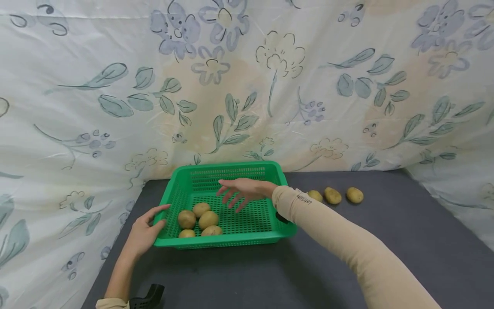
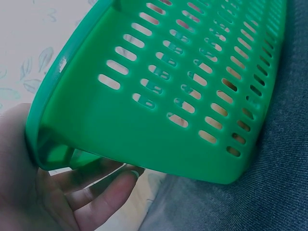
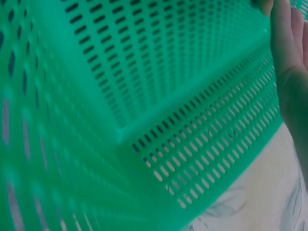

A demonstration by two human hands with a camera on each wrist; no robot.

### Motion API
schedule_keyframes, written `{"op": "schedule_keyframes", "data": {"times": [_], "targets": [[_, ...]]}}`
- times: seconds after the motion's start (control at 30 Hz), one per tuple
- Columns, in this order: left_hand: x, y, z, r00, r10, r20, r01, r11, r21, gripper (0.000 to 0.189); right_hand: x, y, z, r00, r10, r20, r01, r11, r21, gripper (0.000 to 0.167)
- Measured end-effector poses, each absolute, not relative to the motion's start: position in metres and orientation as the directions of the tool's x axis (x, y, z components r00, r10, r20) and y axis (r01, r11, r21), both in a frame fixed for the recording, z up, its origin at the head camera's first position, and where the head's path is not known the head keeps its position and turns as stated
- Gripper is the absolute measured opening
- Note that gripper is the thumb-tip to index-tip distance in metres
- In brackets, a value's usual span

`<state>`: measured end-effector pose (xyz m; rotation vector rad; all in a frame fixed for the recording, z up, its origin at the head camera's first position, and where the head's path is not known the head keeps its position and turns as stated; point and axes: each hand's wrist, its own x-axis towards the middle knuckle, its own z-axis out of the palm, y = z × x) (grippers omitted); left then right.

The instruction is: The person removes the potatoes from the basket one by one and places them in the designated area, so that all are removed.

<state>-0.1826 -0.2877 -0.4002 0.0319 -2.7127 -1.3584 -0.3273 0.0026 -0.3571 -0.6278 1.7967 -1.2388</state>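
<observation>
A green plastic basket [image 1: 227, 238] with slotted walls stands on the dark table. Several potatoes [image 1: 209, 220] lie together in its left part. My left hand [image 1: 142, 235] grips the basket's left rim; in the left wrist view its fingers [image 2: 103, 202] curl beneath the lip. Over the inside of the basket hovers my right hand [image 1: 244, 191], its fingers spread and nothing held. In the right wrist view that hand [image 3: 292, 62] shows at the upper right, above the slotted basket wall [image 3: 207, 144].
Three more potatoes [image 1: 332, 195] sit in a row on the dark tabletop [image 1: 390, 231], right of the basket and partly behind my right sleeve [image 1: 339, 244]. A flowered curtain [image 1: 247, 86] hangs along the back and the left side of the table.
</observation>
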Motion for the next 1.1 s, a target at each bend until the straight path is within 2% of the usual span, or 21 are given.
{"op": "schedule_keyframes", "data": {"times": [0.4,0.8,1.1], "targets": [[-0.184,-0.287,-0.403,-0.995,-0.057,0.086,0.037,0.582,0.812,0.042,-0.317,-0.009,-0.382,-0.451,-0.781,-0.432,0.059,0.456,-0.888,0.057],[-0.184,-0.288,-0.403,-0.995,-0.064,0.078,0.027,0.578,0.816,0.042,-0.311,-0.019,-0.396,-0.395,-0.756,-0.522,0.121,0.520,-0.846,0.045],[-0.184,-0.288,-0.400,-0.994,-0.067,0.080,0.027,0.576,0.817,0.042,-0.309,-0.027,-0.398,-0.362,-0.755,-0.546,0.041,0.573,-0.819,0.041]]}}
